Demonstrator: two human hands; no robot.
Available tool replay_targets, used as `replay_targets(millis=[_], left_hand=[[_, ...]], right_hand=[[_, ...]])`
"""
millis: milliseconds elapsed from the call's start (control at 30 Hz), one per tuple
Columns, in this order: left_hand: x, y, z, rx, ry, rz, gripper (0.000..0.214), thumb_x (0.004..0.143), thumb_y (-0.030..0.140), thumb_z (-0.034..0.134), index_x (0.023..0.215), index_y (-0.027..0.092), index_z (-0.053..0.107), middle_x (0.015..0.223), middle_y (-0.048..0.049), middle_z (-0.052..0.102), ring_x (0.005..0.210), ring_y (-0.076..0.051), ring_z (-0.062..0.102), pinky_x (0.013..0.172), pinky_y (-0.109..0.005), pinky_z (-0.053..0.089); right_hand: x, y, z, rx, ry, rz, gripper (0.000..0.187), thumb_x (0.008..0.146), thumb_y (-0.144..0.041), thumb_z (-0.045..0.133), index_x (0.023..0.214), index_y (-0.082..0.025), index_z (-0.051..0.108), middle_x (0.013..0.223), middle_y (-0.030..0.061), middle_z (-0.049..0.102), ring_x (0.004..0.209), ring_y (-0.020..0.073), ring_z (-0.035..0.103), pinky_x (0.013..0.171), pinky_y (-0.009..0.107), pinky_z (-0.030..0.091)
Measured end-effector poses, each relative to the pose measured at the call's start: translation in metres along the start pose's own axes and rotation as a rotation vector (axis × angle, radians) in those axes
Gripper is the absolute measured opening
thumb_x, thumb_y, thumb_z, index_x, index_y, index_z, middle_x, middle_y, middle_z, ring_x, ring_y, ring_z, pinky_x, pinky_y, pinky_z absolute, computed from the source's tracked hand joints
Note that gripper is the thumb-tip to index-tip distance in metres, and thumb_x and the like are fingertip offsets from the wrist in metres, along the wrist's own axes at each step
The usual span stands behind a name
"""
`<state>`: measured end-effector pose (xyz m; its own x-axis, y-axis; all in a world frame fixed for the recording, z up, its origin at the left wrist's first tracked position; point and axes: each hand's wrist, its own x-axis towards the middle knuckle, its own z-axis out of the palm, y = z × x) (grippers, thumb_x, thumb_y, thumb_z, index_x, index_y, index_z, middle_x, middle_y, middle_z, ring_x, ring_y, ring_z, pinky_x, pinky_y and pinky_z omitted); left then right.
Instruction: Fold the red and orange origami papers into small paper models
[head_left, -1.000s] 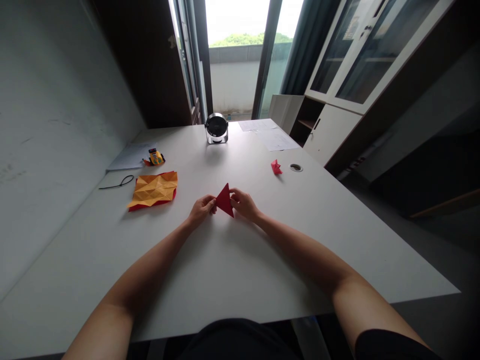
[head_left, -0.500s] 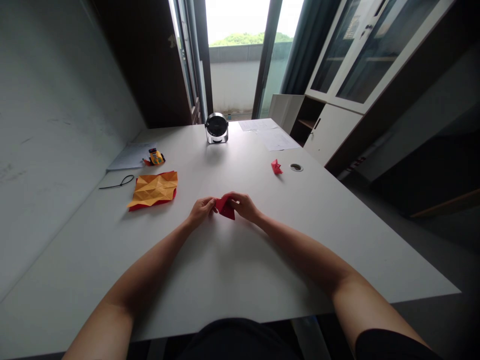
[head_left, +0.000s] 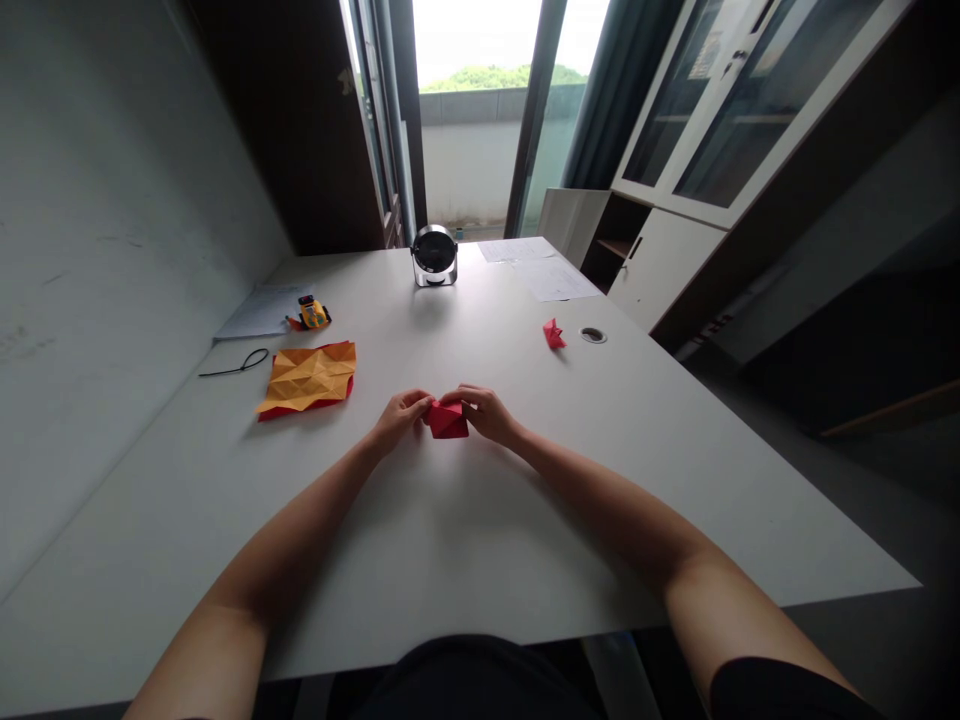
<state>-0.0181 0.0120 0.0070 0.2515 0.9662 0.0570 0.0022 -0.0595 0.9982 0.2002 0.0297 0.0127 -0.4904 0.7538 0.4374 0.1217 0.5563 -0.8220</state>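
Between my hands is a small folded red paper [head_left: 449, 422], held near the middle of the white table [head_left: 450, 540]. My left hand [head_left: 405, 415] pinches its left edge between thumb and fingers. On the other side, my right hand [head_left: 484, 410] grips the upper right part, with fingers lying along the top edge. Creases cross the paper's front face; its back is hidden from me. A second folded red paper piece [head_left: 553, 334] sits apart, up and to the right of my right hand.
Creased orange paper [head_left: 311, 377] lies over red paper at left, near a black cable tie [head_left: 238, 366] and a yellow toy [head_left: 310, 314]. A round black device [head_left: 434, 256] stands at the back. White sheets [head_left: 555, 279] and a cable hole [head_left: 592, 335] are at right.
The red paper has turned between my hands, so a broader, flatter face now shows toward me. My right fingers have shifted along its top edge. Other things stay put.
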Motion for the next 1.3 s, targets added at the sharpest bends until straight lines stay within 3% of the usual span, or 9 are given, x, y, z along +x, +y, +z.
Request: replay_targets(millis=[300,467,600,833,1167,1300], left_hand=[[0.002,-0.004,0.001,-0.020,0.016,-0.009,0.033,0.083,0.046,0.072,0.088,0.013,0.069,0.071,-0.0018,0.064,0.062,-0.012,0.054,0.060,-0.024,0.041],[0.002,-0.005,0.001,-0.018,0.058,0.006,0.032,0.082,0.045,0.072,0.086,0.014,0.068,0.068,-0.0006,0.062,0.061,-0.011,0.053,0.058,-0.023,0.040],[0.002,-0.008,0.003,-0.015,0.062,0.025,0.031,0.083,0.044,0.072,0.087,0.014,0.067,0.068,-0.0003,0.061,0.060,-0.011,0.052,0.057,-0.023,0.040],[0.001,-0.013,0.007,0.039,0.080,0.083,0.029,0.083,0.044,0.071,0.086,0.016,0.067,0.069,0.0003,0.061,0.062,-0.011,0.053,0.060,-0.024,0.043],[-0.001,-0.012,0.006,0.117,0.028,0.068,0.032,0.084,0.047,0.069,0.087,0.015,0.070,0.070,-0.0022,0.065,0.063,-0.013,0.056,0.060,-0.025,0.044],[0.000,-0.013,0.006,0.082,0.070,0.078,0.031,0.084,0.046,0.070,0.085,0.015,0.069,0.069,-0.0010,0.063,0.062,-0.013,0.055,0.059,-0.024,0.044]], right_hand=[[0.000,0.004,0.003,0.031,0.029,0.070,0.026,0.091,-0.025,0.051,0.106,-0.020,0.072,0.094,0.0051,0.065,0.078,0.0152,0.057,0.069,0.026,0.045],[0.000,0.006,0.004,0.170,0.133,0.214,0.030,0.093,-0.036,0.048,0.112,-0.020,0.065,0.072,-0.0013,0.059,0.066,0.0134,0.053,0.066,0.026,0.046],[0.001,0.006,0.002,0.176,0.118,0.268,0.035,0.094,-0.045,0.048,0.108,-0.018,0.066,0.070,-0.0012,0.059,0.064,0.0130,0.053,0.063,0.025,0.045],[-0.001,0.011,0.002,-0.106,0.028,0.259,0.035,0.091,-0.047,0.053,0.082,-0.017,0.068,0.070,-0.0010,0.063,0.066,0.0121,0.051,0.061,0.023,0.039],[0.001,0.018,0.005,-0.138,0.103,0.240,0.033,0.089,-0.047,0.055,0.080,-0.018,0.068,0.068,-0.0007,0.061,0.062,0.0119,0.049,0.058,0.023,0.037],[0.000,0.017,0.005,-0.112,0.083,0.222,0.035,0.090,-0.049,0.056,0.079,-0.017,0.065,0.065,-0.0009,0.059,0.060,0.0116,0.047,0.056,0.024,0.036]])
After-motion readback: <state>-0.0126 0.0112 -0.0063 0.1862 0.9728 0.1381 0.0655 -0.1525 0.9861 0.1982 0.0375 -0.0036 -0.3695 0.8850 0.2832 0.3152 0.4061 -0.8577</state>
